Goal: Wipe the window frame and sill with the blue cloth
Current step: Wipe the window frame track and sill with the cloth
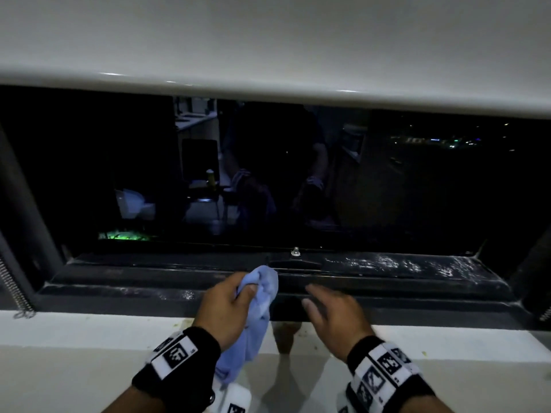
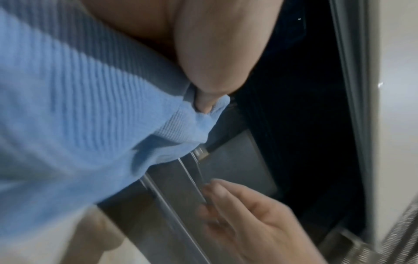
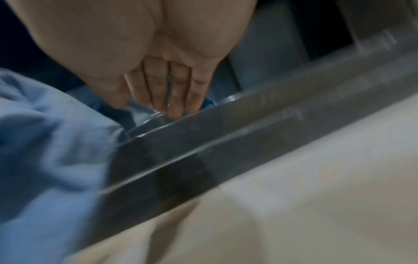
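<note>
Wristbands with printed markers (image 1: 176, 353) are sitting lowest in the head view, one on each forearm. Just beyond them, the left hand (image 1: 223, 308) is gripping the blue cloth (image 1: 259, 296), fingers curled round a bunched wad that is pressing on the dark window frame (image 1: 387, 281), while the loose tail is hanging down over the pale sill (image 1: 89, 332). The right hand (image 1: 334, 317) is hovering just right of the cloth with fingers straight and relaxed, holding nothing. Right of the cloth, the frame's upper ledge is carrying whitish dust (image 1: 417, 263), and a small metal stud (image 1: 295, 251) is standing behind the cloth against the dark glass (image 1: 298, 174).

From the left wrist, the blue cloth (image 2: 79, 116) is filling most of the picture, a fingertip (image 2: 203, 101) is digging into its fold, and the right hand (image 2: 260, 223) is lying blurred over the frame's rails (image 2: 181, 187).

From the right wrist, the fingers (image 3: 172, 92) are reaching straight towards the frame's edge (image 3: 226, 142), with the cloth (image 3: 45, 142) beside them.

The step in hand appears to be wiping the lower frame channel around its middle. The next move probably calls for sweeping the wad rightward along the ledge into the dust, keeping pressure down, and steering round the stud.
</note>
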Available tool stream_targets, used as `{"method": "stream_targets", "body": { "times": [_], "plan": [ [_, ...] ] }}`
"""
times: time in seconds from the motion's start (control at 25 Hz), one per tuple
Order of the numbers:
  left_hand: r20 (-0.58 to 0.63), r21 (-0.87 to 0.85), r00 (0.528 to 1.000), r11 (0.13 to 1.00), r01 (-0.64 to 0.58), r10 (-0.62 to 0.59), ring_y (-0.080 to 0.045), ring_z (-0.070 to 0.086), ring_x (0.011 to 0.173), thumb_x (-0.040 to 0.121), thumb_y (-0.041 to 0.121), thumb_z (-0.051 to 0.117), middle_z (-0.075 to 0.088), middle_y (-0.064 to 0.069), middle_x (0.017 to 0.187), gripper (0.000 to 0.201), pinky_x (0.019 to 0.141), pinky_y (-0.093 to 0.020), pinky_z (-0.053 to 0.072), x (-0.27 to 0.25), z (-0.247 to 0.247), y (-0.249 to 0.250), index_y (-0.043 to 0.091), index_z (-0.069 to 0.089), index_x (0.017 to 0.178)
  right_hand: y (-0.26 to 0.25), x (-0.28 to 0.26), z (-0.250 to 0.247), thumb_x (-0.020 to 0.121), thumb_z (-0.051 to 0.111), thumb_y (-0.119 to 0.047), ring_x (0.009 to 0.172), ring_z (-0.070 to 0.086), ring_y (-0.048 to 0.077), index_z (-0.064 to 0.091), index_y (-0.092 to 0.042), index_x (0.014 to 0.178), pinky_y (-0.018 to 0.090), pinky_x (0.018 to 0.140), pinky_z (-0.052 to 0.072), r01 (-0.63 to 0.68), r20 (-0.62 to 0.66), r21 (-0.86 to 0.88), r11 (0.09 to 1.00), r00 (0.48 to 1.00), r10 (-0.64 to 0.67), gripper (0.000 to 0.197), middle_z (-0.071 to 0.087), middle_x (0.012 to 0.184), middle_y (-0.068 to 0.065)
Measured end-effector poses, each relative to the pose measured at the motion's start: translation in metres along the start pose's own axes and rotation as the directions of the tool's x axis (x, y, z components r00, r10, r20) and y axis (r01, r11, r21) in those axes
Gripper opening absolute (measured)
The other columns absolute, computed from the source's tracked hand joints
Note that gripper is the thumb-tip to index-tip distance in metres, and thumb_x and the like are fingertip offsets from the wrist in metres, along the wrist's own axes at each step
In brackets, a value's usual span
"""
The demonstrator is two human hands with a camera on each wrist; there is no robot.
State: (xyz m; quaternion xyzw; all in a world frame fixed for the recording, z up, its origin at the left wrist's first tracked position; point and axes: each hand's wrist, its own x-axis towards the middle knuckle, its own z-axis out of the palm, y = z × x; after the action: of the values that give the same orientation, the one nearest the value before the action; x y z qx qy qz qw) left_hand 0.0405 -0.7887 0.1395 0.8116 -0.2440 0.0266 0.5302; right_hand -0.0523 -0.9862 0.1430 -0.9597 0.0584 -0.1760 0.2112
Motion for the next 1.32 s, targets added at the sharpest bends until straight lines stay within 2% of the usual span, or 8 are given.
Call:
{"method": "stream_targets", "body": {
  "times": [0.24,0.4,0.48,0.56,0.72,0.92,1.08,1.32],
  "plan": [
    [0.144,-0.257,0.989,0.966,-0.004,0.043,-0.004,0.063,0.087,0.093,0.019,0.051,0.07,0.005,0.093,0.017,0.077,-0.025,0.048,0.002,0.031,0.034,0.022,0.065,0.102,0.011,-0.031,0.022,0.093,0.056,-0.026,0.089,0.066,0.012,0.068,-0.028,0.1,0.033,0.082,0.053,-0.279,-0.007,0.448,0.849,0.949,0.316,0.014,0.072,0.096,-0.003],
    [0.255,-0.423,0.965,0.904,0.052,0.064,-0.016,0.062,0.084,0.094,0.013,0.051,0.07,-0.013,0.092,0.016,0.078,-0.034,0.049,0.013,0.047,0.059,0.011,0.066,0.096,0.016,-0.037,0.007,0.094,0.048,-0.008,0.075,0.067,0.024,0.07,-0.009,0.091,0.031,0.063,0.053,-0.431,0.234,0.856,0.285,0.815,0.53,0.022,0.072,0.091,0.015],
    [0.316,-0.476,0.946,0.875,0.087,0.078,-0.016,0.061,0.085,0.093,0.014,0.051,0.07,-0.014,0.093,0.016,0.079,-0.034,0.049,0.017,0.054,0.066,0.01,0.067,0.095,0.016,-0.036,0.001,0.079,0.062,-0.02,0.086,0.066,0.031,0.07,-0.002,0.097,0.039,0.075,0.05,-0.43,0.343,0.901,0.053,0.783,0.519,0.027,0.072,0.096,0.018],
    [0.371,-0.521,0.923,0.845,0.121,0.097,-0.019,0.062,0.086,0.092,0.021,0.054,0.068,-0.021,0.098,0.018,0.082,-0.04,0.05,0.022,0.06,0.07,0.01,0.067,0.095,0.014,-0.036,-0.001,0.06,0.07,-0.036,0.098,0.063,0.035,0.071,0.0,0.102,0.044,0.087,0.046,-0.373,0.394,0.918,-0.137,0.807,0.44,0.055,0.069,0.106,0.021],
    [0.391,-0.519,0.913,0.847,0.113,0.118,-0.017,0.063,0.079,0.087,0.027,0.056,0.07,-0.015,0.087,0.02,0.076,-0.039,0.05,0.026,0.073,0.075,0.011,0.067,0.086,0.006,-0.04,-0.013,0.068,0.077,-0.033,0.113,0.059,0.034,0.064,-0.004,0.119,0.044,0.097,0.048,-0.199,0.293,0.901,-0.385,0.934,0.203,0.06,0.06,0.125,0.02],
    [0.342,-0.451,0.932,0.891,0.052,0.119,-0.015,0.063,0.073,0.085,0.022,0.063,0.07,-0.014,0.082,0.013,0.069,-0.032,0.051,0.032,0.099,0.08,0.012,0.069,0.08,0.015,-0.038,-0.024,0.046,0.091,-0.035,0.096,0.067,0.036,0.062,-0.003,0.117,0.037,0.073,0.056,-0.155,0.171,0.985,-0.072,0.919,0.355,0.083,0.068,0.107,0.024],
    [0.345,-0.327,0.924,0.944,-0.043,0.161,-0.013,0.062,0.066,0.074,0.039,0.065,0.067,-0.008,0.077,0.021,0.067,-0.035,0.051,0.036,0.126,0.081,0.018,0.07,0.073,0.034,-0.039,-0.034,0.066,0.075,-0.017,0.096,0.067,0.034,0.065,-0.001,0.11,0.031,0.072,0.057,-0.149,0.098,0.986,0.07,0.875,0.474,0.049,0.07,0.103,0.022],
    [0.468,-0.378,0.881,0.917,0.126,0.073,-0.013,0.045,0.051,0.078,0.026,0.069,0.054,-0.004,0.054,0.019,0.051,-0.028,0.038,0.04,0.183,0.103,0.012,0.064,0.067,0.09,-0.047,-0.069,0.088,0.062,-0.006,0.077,0.071,0.012,0.069,-0.01,0.099,0.017,0.058,0.052,-0.224,0.042,0.941,0.255,0.822,0.568,0.014,0.075,0.086,0.005]
  ]
}}
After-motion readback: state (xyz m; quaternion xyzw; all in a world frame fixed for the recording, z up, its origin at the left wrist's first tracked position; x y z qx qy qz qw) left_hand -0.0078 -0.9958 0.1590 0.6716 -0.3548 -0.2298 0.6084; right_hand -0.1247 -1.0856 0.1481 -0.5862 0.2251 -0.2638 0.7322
